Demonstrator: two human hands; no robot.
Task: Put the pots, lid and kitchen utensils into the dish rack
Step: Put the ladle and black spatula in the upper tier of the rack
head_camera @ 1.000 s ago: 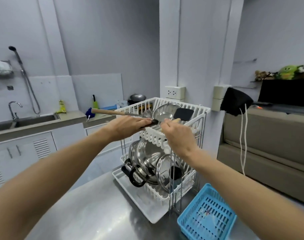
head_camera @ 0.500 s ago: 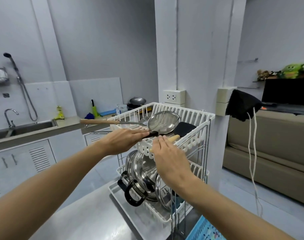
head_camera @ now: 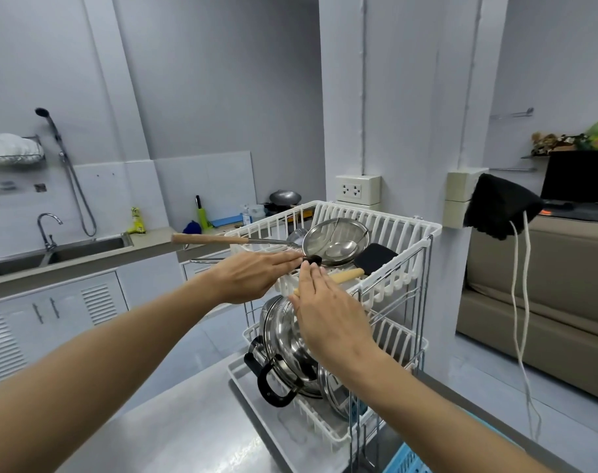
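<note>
A white two-tier dish rack stands on the steel table. In its upper tier lie a metal strainer, a ladle with a long wooden handle and a black spatula. A steel pot with black handles and a lid stand on edge in the lower tier. My left hand pinches the strainer's black handle tip at the rack's near rim. My right hand is flat with its fingers apart, hovering over the spatula's wooden handle.
A blue plastic basket sits at the table's near right corner. A sink and counter run along the left wall. A black cloth with white cords hangs on the pillar, and a sofa is at the right.
My right hand has let go of the spatula handle and flattened above it. My left hand stays at the strainer handle. My view has tilted upward.
</note>
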